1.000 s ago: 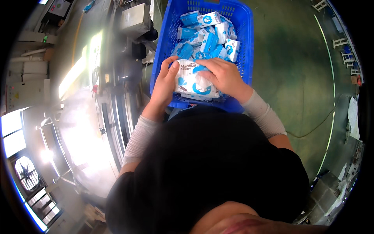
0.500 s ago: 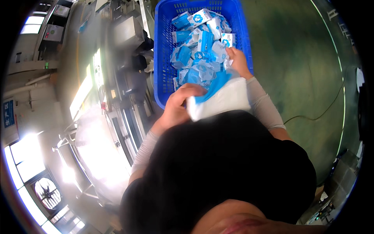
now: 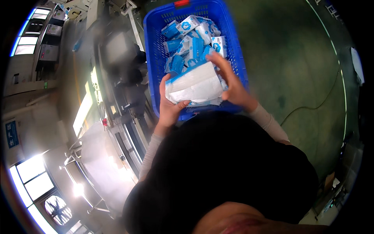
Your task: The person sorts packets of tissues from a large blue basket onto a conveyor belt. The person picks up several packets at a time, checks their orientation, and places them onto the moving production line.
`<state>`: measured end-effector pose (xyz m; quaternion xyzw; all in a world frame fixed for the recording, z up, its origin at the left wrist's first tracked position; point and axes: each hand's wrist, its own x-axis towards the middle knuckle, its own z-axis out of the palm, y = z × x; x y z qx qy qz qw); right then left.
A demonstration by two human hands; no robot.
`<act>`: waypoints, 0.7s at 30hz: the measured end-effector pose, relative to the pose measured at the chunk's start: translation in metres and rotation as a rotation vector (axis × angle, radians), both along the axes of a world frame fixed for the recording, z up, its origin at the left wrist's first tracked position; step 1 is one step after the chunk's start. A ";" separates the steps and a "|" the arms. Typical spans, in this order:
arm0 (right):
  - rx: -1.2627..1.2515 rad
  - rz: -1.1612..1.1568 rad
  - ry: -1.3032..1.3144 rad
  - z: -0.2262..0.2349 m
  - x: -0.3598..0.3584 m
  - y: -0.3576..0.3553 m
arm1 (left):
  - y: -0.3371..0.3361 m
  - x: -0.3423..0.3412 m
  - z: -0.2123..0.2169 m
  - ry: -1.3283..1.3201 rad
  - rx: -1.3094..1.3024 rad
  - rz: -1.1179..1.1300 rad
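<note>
My left hand [image 3: 171, 107] curls its fingers under the near end of a white, blue-edged packet [image 3: 193, 85]; my right hand [image 3: 230, 84] lays spread fingers along its far side. The packet hangs just over the blue basket [image 3: 152, 62], above the loose packets [image 3: 191, 43] inside.

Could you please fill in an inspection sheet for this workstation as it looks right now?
Surface: green floor under the crate; no tabletop seen.
Job's things: white and blue packet held above a blue plastic crate; small blue and white packs piled loose inside it.
Clutter: nothing seen on the floor by the crate.
Hands: left hand grips the packet's near-left end; right hand clasps its right side.
Cables: one thin cable curves across the floor on the right.
Surroundings: grey machine with metal rails on the left, blurred; bright windows at lower left.
</note>
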<state>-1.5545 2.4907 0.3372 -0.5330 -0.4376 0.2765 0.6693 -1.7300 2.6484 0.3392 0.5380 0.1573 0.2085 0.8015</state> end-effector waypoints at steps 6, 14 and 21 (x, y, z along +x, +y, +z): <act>-0.287 -0.035 0.236 -0.020 -0.036 0.000 | -0.009 -0.007 -0.026 0.196 0.332 0.146; -0.102 -0.240 0.123 -0.022 -0.031 0.006 | 0.012 0.016 -0.031 0.044 -0.388 0.380; -0.092 -0.187 0.548 -0.006 -0.015 0.003 | 0.067 -0.001 -0.114 0.519 0.649 0.253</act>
